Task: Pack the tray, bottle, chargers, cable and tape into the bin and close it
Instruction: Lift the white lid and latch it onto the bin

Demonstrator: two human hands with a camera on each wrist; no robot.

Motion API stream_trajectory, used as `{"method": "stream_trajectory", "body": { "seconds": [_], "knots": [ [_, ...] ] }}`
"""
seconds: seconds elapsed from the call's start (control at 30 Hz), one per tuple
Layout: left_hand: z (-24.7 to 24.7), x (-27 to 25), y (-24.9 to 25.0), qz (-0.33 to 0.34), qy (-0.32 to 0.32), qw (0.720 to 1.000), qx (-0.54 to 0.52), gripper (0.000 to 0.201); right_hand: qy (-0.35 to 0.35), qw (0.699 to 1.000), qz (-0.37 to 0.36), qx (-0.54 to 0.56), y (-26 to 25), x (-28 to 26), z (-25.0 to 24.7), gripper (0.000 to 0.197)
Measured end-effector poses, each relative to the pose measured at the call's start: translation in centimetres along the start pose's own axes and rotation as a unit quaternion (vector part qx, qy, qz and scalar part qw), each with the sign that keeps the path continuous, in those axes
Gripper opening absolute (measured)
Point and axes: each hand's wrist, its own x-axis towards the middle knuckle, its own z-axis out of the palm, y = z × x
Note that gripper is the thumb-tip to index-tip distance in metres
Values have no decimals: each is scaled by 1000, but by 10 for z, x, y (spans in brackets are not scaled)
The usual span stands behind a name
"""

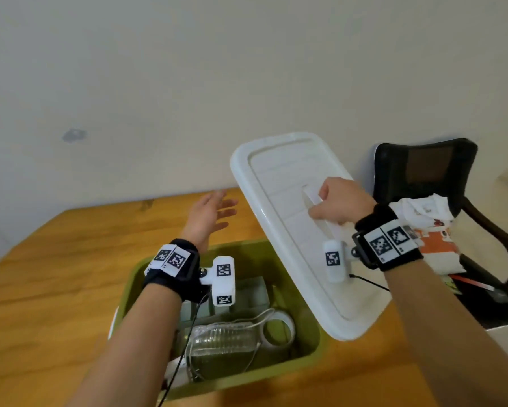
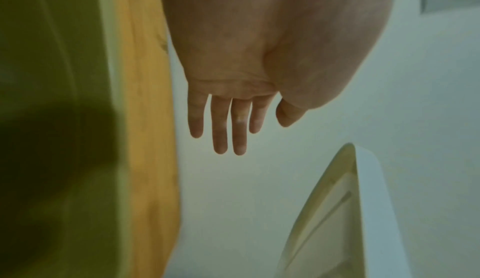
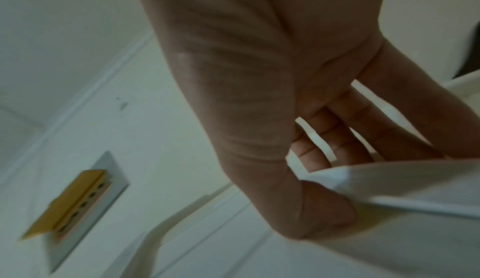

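Head view shows the closing step: right hand (image 1: 342,201) grips the white lid's (image 1: 279,177) handle, tilted above the packed green bin (image 1: 311,345), left hand (image 1: 210,215) spread empty, so next the lid likely needs squaring onto the rim.

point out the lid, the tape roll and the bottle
lid (image 1: 279,183), head view, on its flat top near the far end
tape roll (image 1: 289,321), head view, on its white rim
bottle (image 1: 226,340), head view, on its clear ribbed side

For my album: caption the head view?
Right hand lifts lid over packed bin; left hand open.
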Motion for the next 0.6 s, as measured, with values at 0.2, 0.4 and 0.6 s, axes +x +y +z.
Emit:
{"method": "stream_trajectory", "body": {
  "seconds": [0.2, 0.4, 0.6],
  "knots": [
    [-122, -44, 38, 47, 90, 992, -74, 43, -51, 982, -164, -73, -108, -27, 17, 33],
    [-213, -95, 8, -32, 80, 996, 10, 45, -105, 925, -292, -219, -187, -66, 80, 31],
    [-209, -120, -32, -120, 97, 984, 91, 31, -185, 883, -307, -302, -207, -79, 139, 29]
  ]
}}
